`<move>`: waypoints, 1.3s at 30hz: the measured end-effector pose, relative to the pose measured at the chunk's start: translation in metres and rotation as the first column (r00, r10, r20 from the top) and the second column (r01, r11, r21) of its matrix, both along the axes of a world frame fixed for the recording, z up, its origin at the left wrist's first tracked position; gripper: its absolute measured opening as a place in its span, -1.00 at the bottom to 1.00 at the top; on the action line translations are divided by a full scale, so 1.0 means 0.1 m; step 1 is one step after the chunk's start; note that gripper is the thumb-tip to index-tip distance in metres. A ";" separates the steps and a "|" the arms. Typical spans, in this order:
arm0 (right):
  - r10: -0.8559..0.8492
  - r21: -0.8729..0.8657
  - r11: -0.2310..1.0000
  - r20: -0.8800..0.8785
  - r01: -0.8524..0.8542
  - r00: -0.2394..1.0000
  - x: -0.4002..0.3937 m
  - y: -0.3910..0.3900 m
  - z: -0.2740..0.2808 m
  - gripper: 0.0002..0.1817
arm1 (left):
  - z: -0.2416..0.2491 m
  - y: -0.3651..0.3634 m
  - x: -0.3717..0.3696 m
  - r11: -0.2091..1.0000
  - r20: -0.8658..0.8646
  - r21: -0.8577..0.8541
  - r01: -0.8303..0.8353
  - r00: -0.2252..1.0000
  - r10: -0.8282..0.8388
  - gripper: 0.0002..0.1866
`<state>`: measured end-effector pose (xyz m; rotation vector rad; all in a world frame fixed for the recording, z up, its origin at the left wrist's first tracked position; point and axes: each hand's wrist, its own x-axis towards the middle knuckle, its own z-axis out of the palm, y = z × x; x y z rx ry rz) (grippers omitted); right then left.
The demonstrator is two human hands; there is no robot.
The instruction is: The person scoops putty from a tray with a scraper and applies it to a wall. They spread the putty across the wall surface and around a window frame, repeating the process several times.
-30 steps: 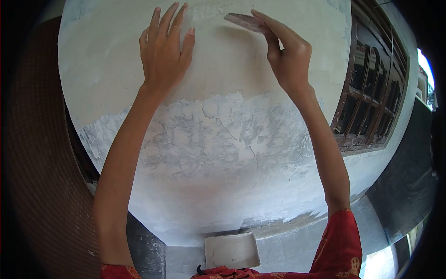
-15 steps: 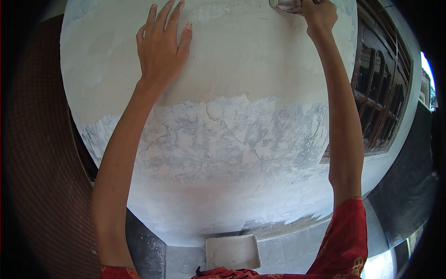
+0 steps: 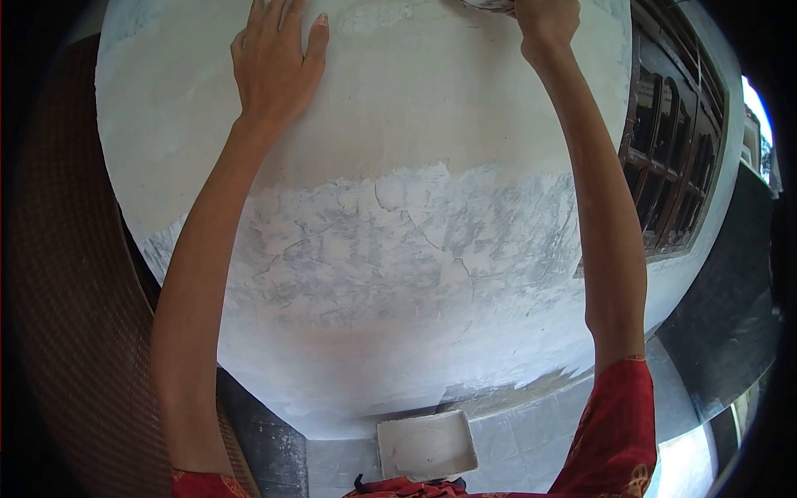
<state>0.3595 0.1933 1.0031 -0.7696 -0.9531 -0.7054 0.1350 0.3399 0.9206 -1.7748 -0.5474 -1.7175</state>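
Observation:
Flat against the plastered wall (image 3: 398, 108), my left hand (image 3: 276, 62) rests with fingers stretched and thumb apart, holding nothing; some fingertips are cut off by the top edge. My right hand (image 3: 550, 25) is closed around a putty-smeared scraper (image 3: 490, 5) at the top of the view. Only part of the scraper shows, close to the wall, and its upper part lies out of frame. Smooth cream coating covers the wall's upper area. Lower down, a rough white-and-grey patch (image 3: 365, 241) has several cracks running through it.
A shallow whitish tray (image 3: 427, 446) sits on the grey tiled floor (image 3: 527, 436) below me. Brown woven matting (image 3: 62, 266) stands along the left. On the right are a dark wooden window (image 3: 672, 141) and a black panel (image 3: 718, 290).
My right hand and the scraper have shifted left and slightly up. My left hand also sits a little farther left and higher in view, while the whole view has tilted slightly.

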 end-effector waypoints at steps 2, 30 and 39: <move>0.027 -0.093 0.995 0.033 -0.024 0.999 -0.18 0.11 -0.06 -0.62 | 0.04 0.02 -0.01 1.000 0.030 -0.010 0.026 0.999 -0.026 -0.40; -0.165 -0.080 0.982 0.087 0.172 0.982 0.10 0.14 -0.04 -0.69 | 0.26 -0.05 -0.14 0.995 0.018 -0.003 -0.096 0.995 0.096 -0.42; -0.201 0.048 0.980 0.232 0.195 0.952 0.10 0.13 -0.12 -0.67 | 0.29 -0.15 -0.21 0.993 0.010 0.027 -0.116 0.993 0.115 -0.39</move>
